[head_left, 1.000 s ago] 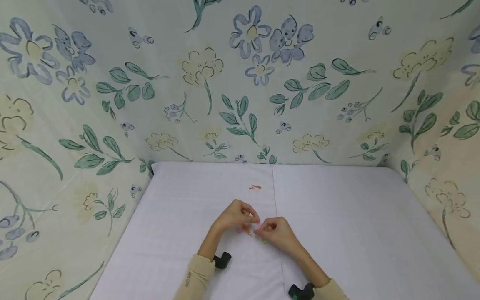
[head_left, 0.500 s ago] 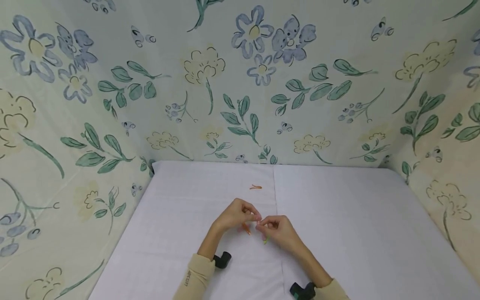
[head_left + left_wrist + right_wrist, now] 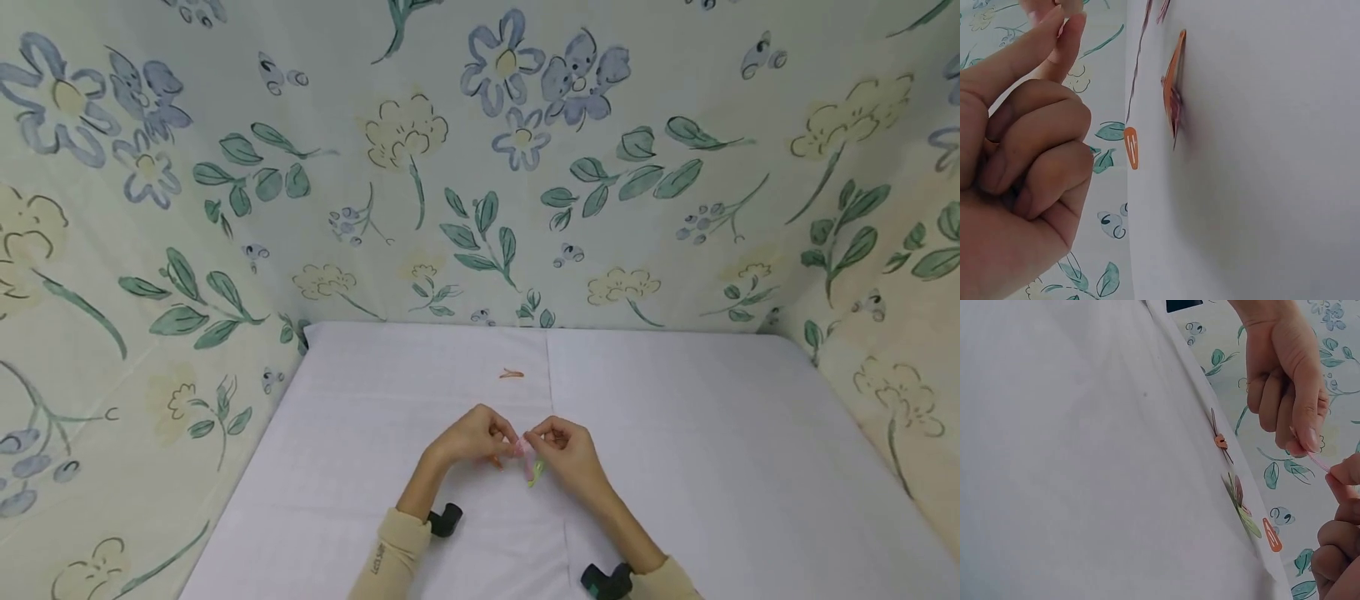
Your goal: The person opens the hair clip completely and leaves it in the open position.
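Note:
My left hand (image 3: 476, 433) and right hand (image 3: 566, 450) meet over the white table, each pinching a thin pink strand (image 3: 1318, 461) stretched between their fingertips. In the left wrist view, the curled fingers of my left hand (image 3: 1035, 150) fill the left side. Just below the hands lies a green hair clip (image 3: 536, 473) with pink material beside it; the right wrist view shows this green clip (image 3: 1249, 523) too. An orange hair clip (image 3: 1171, 81) with a dark pink piece rests under my left hand, partly covered in the head view. Farther back is another orange snap clip (image 3: 512, 374).
A white cloth (image 3: 712, 467) with a seam covers the table. Floral fabric (image 3: 480, 167) hangs behind and at both sides. Black wrist cameras, left (image 3: 446, 521) and right (image 3: 606, 582), sit near the beige sleeves.
My right hand has moved slightly up and right, my left slightly right and down. More pink shows between them, and the green clip below is more visible. The far orange clip stays put.

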`<state>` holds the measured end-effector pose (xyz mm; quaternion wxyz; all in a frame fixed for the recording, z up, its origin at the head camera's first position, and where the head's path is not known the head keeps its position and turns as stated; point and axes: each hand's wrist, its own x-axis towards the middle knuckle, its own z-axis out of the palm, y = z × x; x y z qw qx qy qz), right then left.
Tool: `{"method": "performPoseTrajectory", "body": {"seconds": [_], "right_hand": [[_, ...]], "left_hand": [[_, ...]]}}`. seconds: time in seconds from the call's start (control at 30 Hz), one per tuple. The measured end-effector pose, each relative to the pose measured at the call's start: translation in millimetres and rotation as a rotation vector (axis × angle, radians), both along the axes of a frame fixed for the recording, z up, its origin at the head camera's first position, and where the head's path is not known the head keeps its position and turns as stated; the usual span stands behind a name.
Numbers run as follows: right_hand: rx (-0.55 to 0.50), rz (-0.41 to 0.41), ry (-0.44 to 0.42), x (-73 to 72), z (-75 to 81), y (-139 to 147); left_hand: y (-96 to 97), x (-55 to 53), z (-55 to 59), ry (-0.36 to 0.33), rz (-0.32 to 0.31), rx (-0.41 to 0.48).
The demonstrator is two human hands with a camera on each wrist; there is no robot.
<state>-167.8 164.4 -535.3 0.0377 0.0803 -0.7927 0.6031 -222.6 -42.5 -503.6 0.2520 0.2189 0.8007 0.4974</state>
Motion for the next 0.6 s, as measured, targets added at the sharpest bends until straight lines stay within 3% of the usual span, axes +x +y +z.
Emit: {"method": "performPoseTrajectory", "body": {"seconds": [0.17, 0.4, 0.6], "right_hand": [[-0.062, -0.067, -0.03, -0.8, 0.3, -0.3], [-0.058, 0.044, -0.027, -0.8, 0.8, -4.1], [-0.083, -0.093, -0.039, 1.9, 3.9, -4.9]], "left_hand": [[-7.9, -1.5, 7.0, 0.077, 0.049, -0.014], [-12.6, -7.0, 11.8, 0.18, 0.164, 0.042], [-11.1, -7.2, 9.8, 0.193, 0.192, 0.065]]}}
